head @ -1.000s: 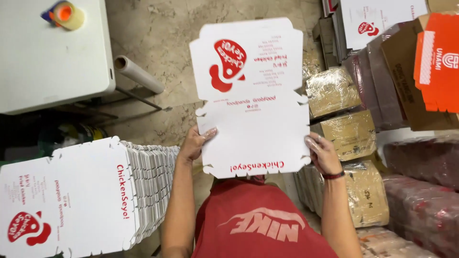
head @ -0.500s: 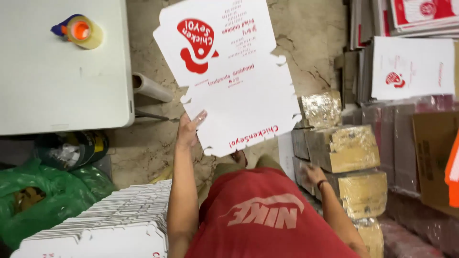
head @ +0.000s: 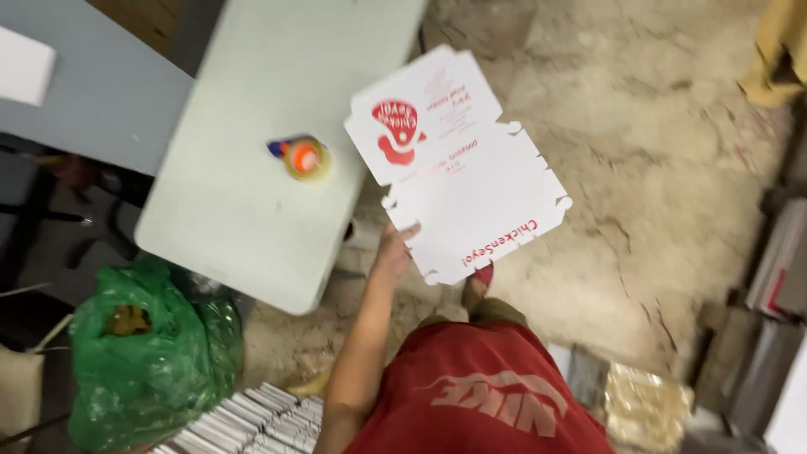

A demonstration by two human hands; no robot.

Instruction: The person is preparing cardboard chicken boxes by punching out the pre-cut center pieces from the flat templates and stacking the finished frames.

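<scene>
My left hand (head: 393, 248) grips the near left edge of a flat, unfolded white cardboard box blank (head: 471, 181) with red print and notched edges. The blank is held out in the air over the concrete floor, just right of the pale grey table (head: 252, 202). On that table stands a tape dispenser with an orange core (head: 304, 158). My right hand is out of view. I see my red shorts (head: 479, 395) and a foot (head: 477, 286) below the blank.
A green plastic bag (head: 147, 361) lies on the floor under the table's near corner. A stack of flat white box blanks (head: 252, 424) sits at the lower left. Wrapped bundles (head: 643, 403) and leaning cartons (head: 777, 269) stand at the right.
My view has swung left toward the table. My right hand has let go of the blank and dropped out of sight; only my left hand holds it now.
</scene>
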